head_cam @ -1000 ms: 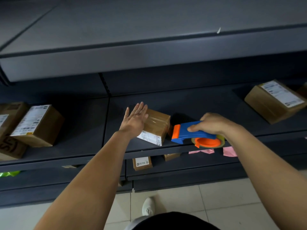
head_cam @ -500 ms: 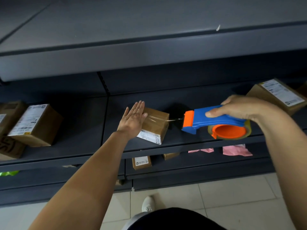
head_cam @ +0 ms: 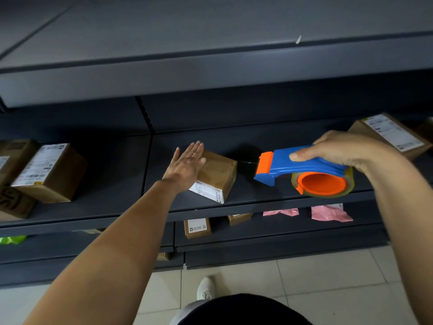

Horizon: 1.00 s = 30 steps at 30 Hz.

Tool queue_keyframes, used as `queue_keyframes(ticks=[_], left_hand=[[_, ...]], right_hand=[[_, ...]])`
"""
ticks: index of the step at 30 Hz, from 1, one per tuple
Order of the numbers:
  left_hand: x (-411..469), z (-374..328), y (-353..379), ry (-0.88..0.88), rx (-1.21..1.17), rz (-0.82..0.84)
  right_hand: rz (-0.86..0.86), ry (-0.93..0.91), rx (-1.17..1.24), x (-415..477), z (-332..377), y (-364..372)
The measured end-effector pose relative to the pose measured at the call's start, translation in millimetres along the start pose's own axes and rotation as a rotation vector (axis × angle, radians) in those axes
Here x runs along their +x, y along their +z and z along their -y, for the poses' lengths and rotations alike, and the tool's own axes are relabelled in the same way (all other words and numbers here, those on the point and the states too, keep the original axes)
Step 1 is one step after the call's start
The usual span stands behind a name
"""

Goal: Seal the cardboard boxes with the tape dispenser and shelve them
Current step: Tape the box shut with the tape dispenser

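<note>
**Cardboard box [head_cam: 218,174] on the middle shelf [head_cam: 281,202]: seal nearly complete**

Position: the box lies near the shelf's front edge. It is turned at an angle, with a white label on its near face.

Seal status: the top face shows a glossy band, which reads as tape already laid across it. A thin glinting strand [head_cam: 248,162] runs from the box's right edge toward the orange nose of the tape dispenser [head_cam: 293,170]. Judge from this that the strip is not yet cut free. Whether the strand is whole cannot be told at this size.

Remaining for this box, as a judgement:
1. Sever the strip.
2. Smooth the loose end down.
3. Square the box on the shelf.

Your left hand [head_cam: 187,165] lies flat on the left part of the box's top. The fingers are straight and together and the thumb is spread. It presses down and grips nothing, so it can anchor the box while the strip is under tension.

Your right hand [head_cam: 339,151] is curled round the blue handle of the dispenser, with the thumb along the near side. It holds the tool above the shelf, just right of the box and apart from it. The tape roll [head_cam: 350,184] on its orange hub hangs below the handle.

Other labelled boxes sit on the same shelf, one far left [head_cam: 54,174] and one far right [head_cam: 389,134]. Small boxes [head_cam: 198,228] and pink bags [head_cam: 330,213] lie on the shelf below. Whether any of those are sealed cannot be told.
</note>
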<state>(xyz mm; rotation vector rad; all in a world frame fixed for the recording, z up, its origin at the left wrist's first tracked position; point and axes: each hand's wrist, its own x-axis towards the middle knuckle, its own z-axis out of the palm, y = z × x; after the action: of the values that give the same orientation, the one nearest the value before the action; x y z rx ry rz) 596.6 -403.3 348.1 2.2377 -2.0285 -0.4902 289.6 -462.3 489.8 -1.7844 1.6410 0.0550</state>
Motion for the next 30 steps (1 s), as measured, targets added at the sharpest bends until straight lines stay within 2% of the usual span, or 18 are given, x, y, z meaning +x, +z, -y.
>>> queue_keyframes(ticks=[8,15,18,24,30], left_hand=[[-1.7,-0.7,0.3,0.012,0.041,0.011],[-2.4,-4.4,-1.6,-0.018,0.084,0.032],[-3.9,-12.7,-5.4,-0.108,0.085,0.045],[1.8,-63.4,-8.0,-0.44,0.048,0.15],[3.2,-79.1,-5.2,-0.439,0.058,0.162]], right_hand=[[0.043,0.062,-0.06,26.7,-7.7,39.5],[0.039,0.064,-0.009,45.9,3.2,84.7],[0.019,0.037,-0.034,48.8,14.5,93.9],[-0.017,0.031,-0.126,46.4,26.4,90.4],[0.011,0.023,-0.116,44.7,28.8,87.1]])
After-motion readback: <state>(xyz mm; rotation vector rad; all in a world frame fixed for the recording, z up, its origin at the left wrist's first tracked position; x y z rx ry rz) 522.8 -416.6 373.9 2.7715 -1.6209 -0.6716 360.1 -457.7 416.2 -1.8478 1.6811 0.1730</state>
